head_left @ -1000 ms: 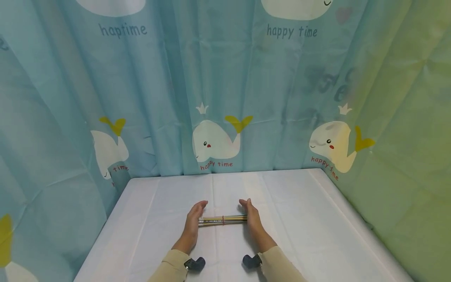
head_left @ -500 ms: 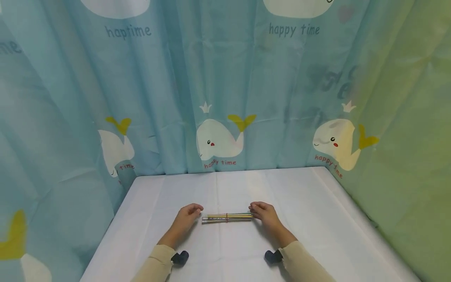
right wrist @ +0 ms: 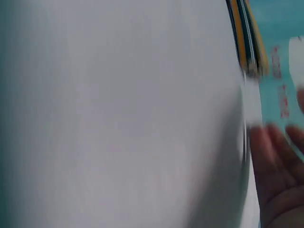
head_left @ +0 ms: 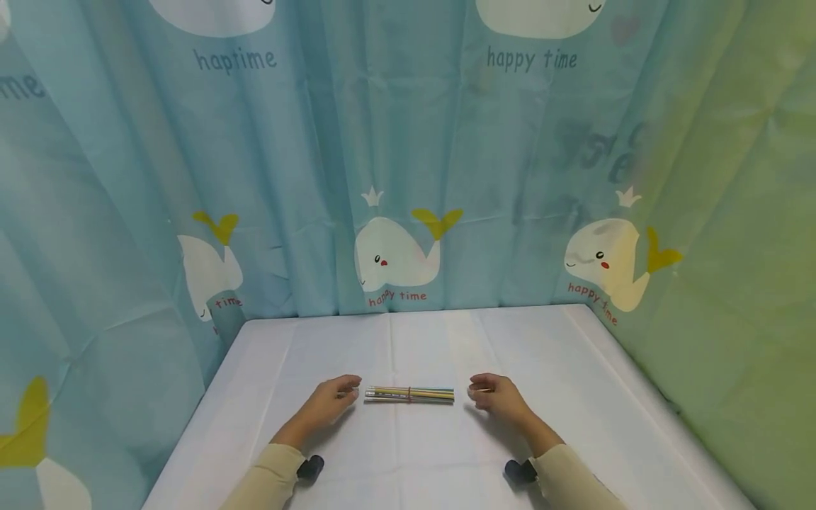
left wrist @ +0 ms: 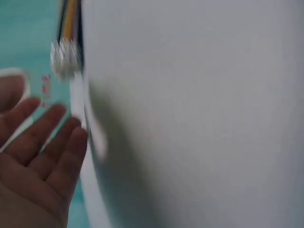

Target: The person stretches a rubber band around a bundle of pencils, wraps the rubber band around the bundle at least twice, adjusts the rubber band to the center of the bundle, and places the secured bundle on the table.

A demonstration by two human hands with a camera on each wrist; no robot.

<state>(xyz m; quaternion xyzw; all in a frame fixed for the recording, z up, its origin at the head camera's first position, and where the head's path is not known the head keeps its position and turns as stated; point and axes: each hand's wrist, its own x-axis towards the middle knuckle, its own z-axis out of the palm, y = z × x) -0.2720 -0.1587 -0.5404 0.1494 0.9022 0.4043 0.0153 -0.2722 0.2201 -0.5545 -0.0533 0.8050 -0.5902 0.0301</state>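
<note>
A bundle of pencils (head_left: 409, 395) with a red band round its middle lies crosswise on the white table (head_left: 408, 467). Just off its left end is my left hand (head_left: 330, 400), fingers relaxed and holding nothing. My right hand (head_left: 503, 400) hovers past the other end, a small gap away, also holding nothing. In the left wrist view, silvery pencil ends (left wrist: 66, 59) show beyond the loosely spread fingers (left wrist: 47, 137). The right wrist view has the opposite pencil ends (right wrist: 254, 66), blurred, ahead of the relaxed fingers (right wrist: 270, 147).
A blue curtain (head_left: 306, 177) printed with whales hangs behind the table's far edge and along its left side. Greenish curtain (head_left: 752, 297) borders the right side. Dark wrist devices (head_left: 311, 469) sit at both sleeve cuffs.
Both hands have let go of the pencil bundle and drawn apart, the left hand leftward and the right hand rightward. The bundle stays on the table.
</note>
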